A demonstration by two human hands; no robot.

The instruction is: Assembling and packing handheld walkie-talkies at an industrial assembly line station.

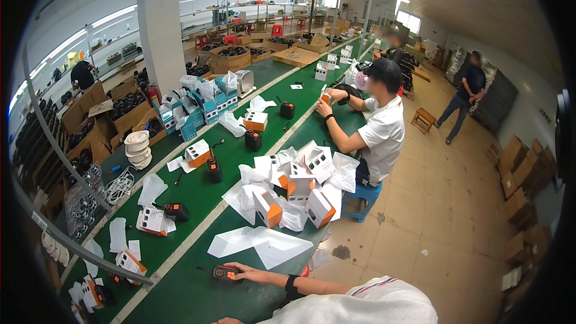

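While the right forearm reaches in from the lower right, I have its hand (247, 273) closed around one end of a black handheld device (226, 273) with orange buttons, over the near strip of the green worktop (174, 295); I can't tell from here whether the device's underside touches the surface. A black band (293, 287) circles that wrist. Of the left hand (228, 320) I get only a sliver at the bottom edge, so I can't tell whether it is open, closed or holding anything. Just beyond the device I see thin white sheets (259, 246) spread flat, and behind them a heap of white-and-orange boxes (268, 209) tangled with white wrapping (345, 171). Across the pale dividing line, on the farther green strip, I make out one similar black device (214, 170) upright near a white-and-orange box (197, 152), and another device (176, 210) against a box closer to me. Farther up the near strip, a co-worker (384, 135) in a white shirt and black cap sits on a blue stool (363, 200), both hands raised to a small orange-and-white item (325, 98). Teal boxes (201, 110) stand clustered at the far side.
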